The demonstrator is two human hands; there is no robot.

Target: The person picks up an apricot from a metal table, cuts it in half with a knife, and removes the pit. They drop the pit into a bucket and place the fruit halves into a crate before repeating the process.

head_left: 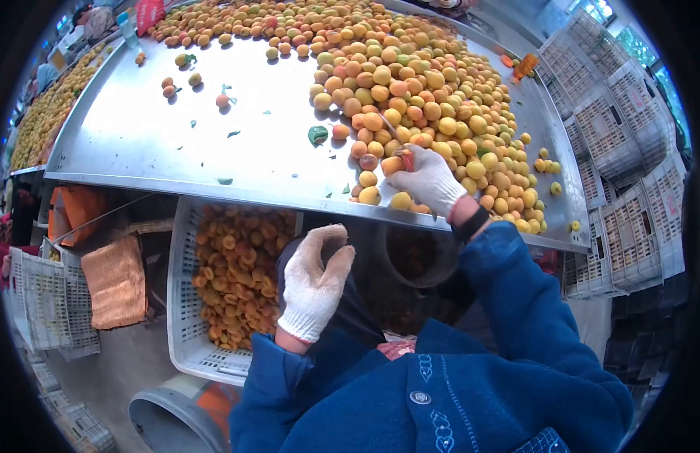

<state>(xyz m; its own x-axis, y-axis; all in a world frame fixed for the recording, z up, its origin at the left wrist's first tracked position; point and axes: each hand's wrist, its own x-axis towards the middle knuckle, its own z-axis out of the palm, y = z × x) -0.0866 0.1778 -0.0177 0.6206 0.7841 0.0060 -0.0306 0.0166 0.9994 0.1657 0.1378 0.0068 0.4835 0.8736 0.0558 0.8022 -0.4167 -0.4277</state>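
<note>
My right hand (429, 181), in a white knit glove, is closed around a knife with a red handle (408, 160); its thin blade (390, 127) points up and away over the fruit. An apricot (392, 165) sits against its fingertips, at the edge of a large heap of apricots (433, 90) on the metal table (191, 151). My left hand (317, 279), gloved too, hovers in front of the table edge with thumb and fingers curved apart and nothing visible between them. Beside it, a white crate (181, 302) holds halved apricots (233, 279).
A dark round bucket (419, 260) stands under the table edge. Plastic crates (618, 128) are stacked at the right. Another bucket (172, 423) lies at lower left, near an orange woven cloth (115, 283). Loose leaves (317, 135) and stray apricots dot the table. People work at the far left.
</note>
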